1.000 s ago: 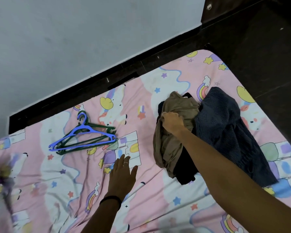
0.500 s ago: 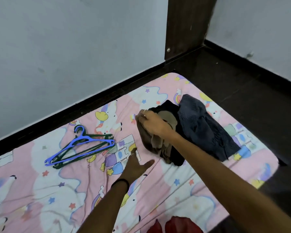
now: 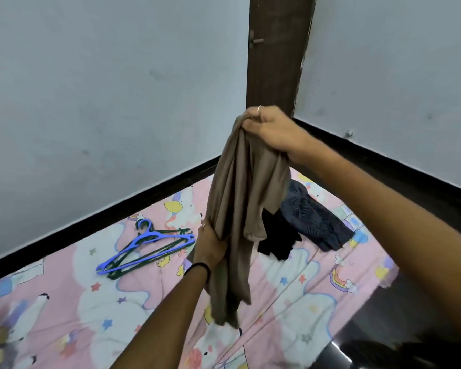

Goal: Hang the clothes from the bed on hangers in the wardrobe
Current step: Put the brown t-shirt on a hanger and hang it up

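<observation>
Pale grey-blue walls (image 3: 104, 102) are seen meeting at a corner, where a dark brown wooden door frame (image 3: 274, 54) is set upright with a small metal fitting (image 3: 256, 40) fixed to its left edge. A black skirting band (image 3: 96, 222) is run along the foot of the walls, and a small metal stud (image 3: 349, 134) is mounted just above it on the right-hand wall. A dark glossy floor (image 3: 378, 331) is laid at the lower right.
</observation>
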A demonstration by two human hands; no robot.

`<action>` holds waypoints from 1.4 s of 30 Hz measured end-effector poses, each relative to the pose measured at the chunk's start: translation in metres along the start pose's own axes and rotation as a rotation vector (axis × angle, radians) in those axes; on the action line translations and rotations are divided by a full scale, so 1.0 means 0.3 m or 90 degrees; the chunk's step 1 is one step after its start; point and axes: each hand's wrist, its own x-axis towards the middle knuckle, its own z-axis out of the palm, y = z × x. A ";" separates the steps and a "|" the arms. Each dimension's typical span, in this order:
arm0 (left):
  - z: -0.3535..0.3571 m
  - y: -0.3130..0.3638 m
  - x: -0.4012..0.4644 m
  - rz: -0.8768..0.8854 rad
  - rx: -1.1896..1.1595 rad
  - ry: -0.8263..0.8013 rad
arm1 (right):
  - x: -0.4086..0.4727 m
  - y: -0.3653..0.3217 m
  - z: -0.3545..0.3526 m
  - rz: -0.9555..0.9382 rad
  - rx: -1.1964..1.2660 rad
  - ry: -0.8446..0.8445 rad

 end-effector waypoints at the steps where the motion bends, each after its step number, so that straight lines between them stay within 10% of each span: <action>1: -0.027 -0.015 -0.007 0.007 0.035 -0.018 | -0.008 -0.028 -0.029 -0.011 -0.023 0.011; 18: -0.783 0.342 0.121 0.291 0.440 0.037 | -0.130 0.188 -0.357 0.101 -0.377 0.119; 30: -0.815 0.421 0.135 0.191 0.426 0.209 | -0.175 0.215 -0.493 0.085 -0.382 0.175; 42: -0.786 0.509 0.122 0.184 0.462 0.286 | -0.238 0.285 -0.557 0.212 -0.569 -0.107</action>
